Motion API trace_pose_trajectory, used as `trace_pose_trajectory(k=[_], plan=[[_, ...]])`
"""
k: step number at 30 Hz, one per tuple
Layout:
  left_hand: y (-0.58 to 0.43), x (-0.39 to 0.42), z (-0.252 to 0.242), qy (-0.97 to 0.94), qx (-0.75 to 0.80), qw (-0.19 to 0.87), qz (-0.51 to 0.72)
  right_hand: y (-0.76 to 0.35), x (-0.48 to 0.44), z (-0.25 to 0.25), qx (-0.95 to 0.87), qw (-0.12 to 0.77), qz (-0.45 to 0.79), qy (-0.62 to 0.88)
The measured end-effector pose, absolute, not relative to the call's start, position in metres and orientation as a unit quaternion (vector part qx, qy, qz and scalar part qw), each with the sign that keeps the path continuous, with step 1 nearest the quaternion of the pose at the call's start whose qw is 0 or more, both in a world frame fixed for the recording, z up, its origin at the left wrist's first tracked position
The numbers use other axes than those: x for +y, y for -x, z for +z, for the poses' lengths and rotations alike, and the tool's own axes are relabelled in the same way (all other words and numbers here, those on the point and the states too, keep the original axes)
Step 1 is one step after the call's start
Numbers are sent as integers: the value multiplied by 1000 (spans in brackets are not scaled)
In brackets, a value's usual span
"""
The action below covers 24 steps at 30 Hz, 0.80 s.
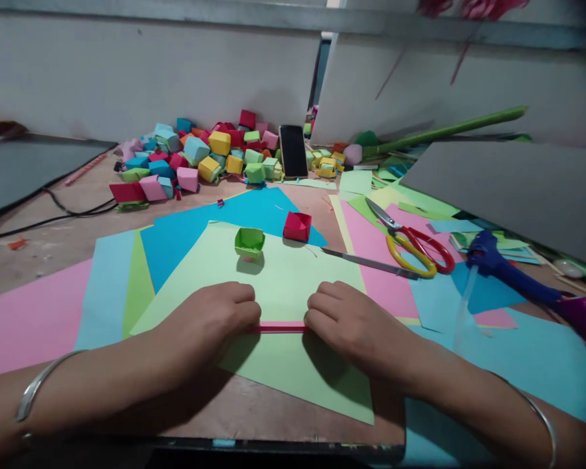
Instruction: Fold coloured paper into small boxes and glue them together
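Observation:
Between my hands a narrow red paper strip (pixel 282 327) runs level above a pale green sheet (pixel 273 286). My left hand (pixel 219 312) is closed on its left end, fingers curled with the tips hidden. At the right end my right hand (pixel 344 319) grips it the same way. Just beyond my hands stand a small green folded paper box (pixel 249 242) and a red folded paper box (pixel 297 227), both with their open sides up. To the right of the boxes lies a thin metal blade (pixel 366 262).
Scissors (pixel 410 244) with red and yellow handles and a blue glue gun (pixel 512 270) lie at right on coloured sheets. A heap of folded paper cubes (pixel 195 153) and a phone (pixel 293 151) are at the back. A black cable (pixel 78 213) crosses the left.

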<state>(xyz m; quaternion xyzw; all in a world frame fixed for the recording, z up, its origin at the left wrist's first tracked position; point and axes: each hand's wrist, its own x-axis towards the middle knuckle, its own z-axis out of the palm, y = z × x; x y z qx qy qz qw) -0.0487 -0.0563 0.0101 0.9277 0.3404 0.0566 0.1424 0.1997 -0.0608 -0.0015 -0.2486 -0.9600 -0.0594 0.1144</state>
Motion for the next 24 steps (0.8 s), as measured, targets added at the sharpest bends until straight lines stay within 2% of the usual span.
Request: trace_pose_trajectory(k=[10, 18, 24], plan=[[51, -68, 11, -953, 289, 78, 47, -192, -75, -1, -965, 114, -108, 210], [46, -74, -1, -967, 248, -55, 35, -191, -90, -1, -960, 117, -104, 231], [44, -85, 6, -963, 242, -118, 18, -181, -111, -5, -938, 19, -204, 278]])
